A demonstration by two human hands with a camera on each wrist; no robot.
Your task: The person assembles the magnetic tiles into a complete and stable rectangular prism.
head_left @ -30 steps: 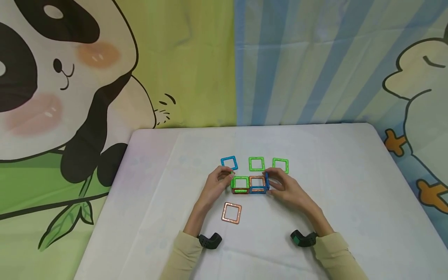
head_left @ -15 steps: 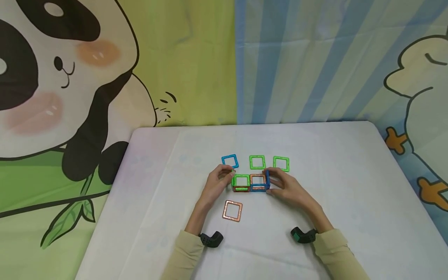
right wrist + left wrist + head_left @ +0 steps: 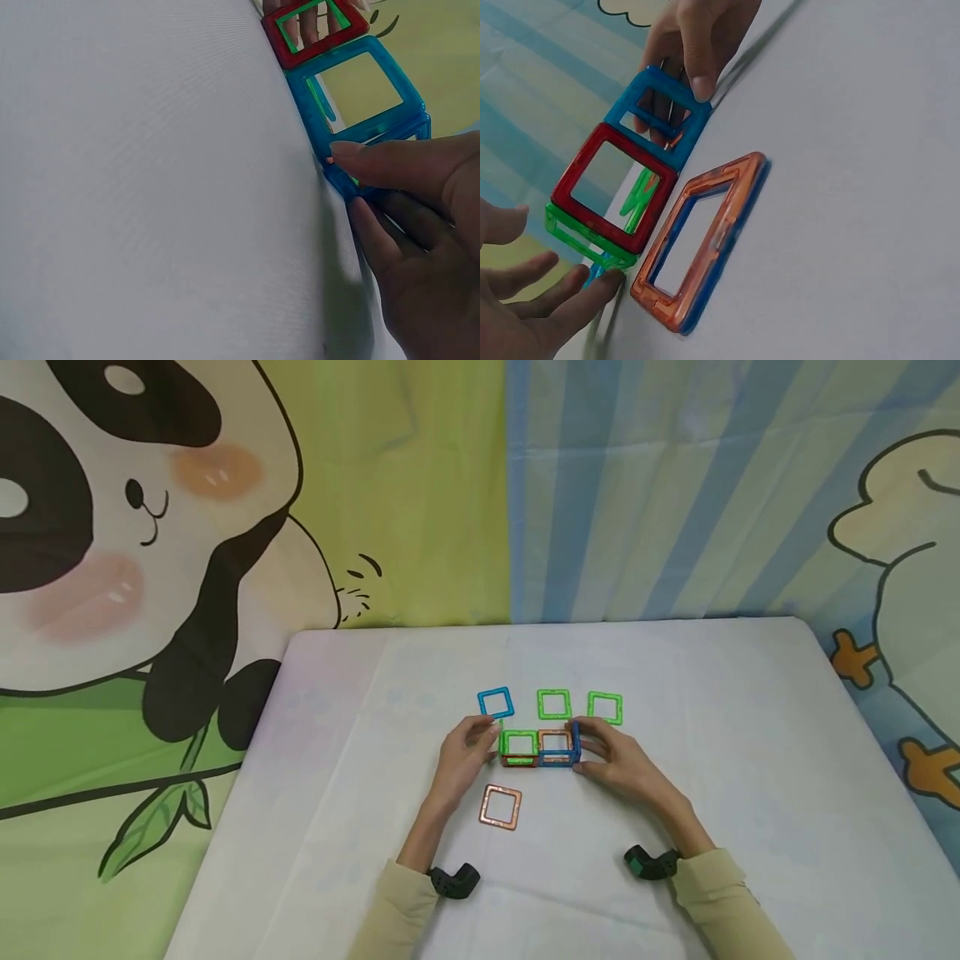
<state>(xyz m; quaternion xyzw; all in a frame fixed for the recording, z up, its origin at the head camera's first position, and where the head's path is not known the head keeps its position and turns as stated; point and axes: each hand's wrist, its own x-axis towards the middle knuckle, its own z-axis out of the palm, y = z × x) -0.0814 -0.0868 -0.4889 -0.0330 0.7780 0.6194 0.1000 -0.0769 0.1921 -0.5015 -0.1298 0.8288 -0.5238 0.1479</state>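
A low two-cell box of magnetic tiles stands on the table, its front made of a red tile (image 3: pixel 574 196) and a blue tile (image 3: pixel 307 90). At its left end is an upright green tile (image 3: pixel 581 238); an upright dark blue tile (image 3: pixel 576 740) closes the right end. My left hand (image 3: pixel 462 756) is beside the green end, fingers spread, a fingertip at its lower edge and the thumb apart. My right hand (image 3: pixel 621 762) pinches the blue right corner, thumb at the front edge and fingers along the end tile.
An orange square tile (image 3: pixel 500 807) lies flat in front of the box. Behind it lie a light blue tile (image 3: pixel 496 702) and two green tiles (image 3: pixel 554 704). The white table (image 3: pixel 360 760) meets a cartoon-printed curtain (image 3: pixel 420 493) at its back edge.
The left thumb has eased down and away from the green end of the box. The right hand keeps its place at the blue corner. The head view has shifted slightly.
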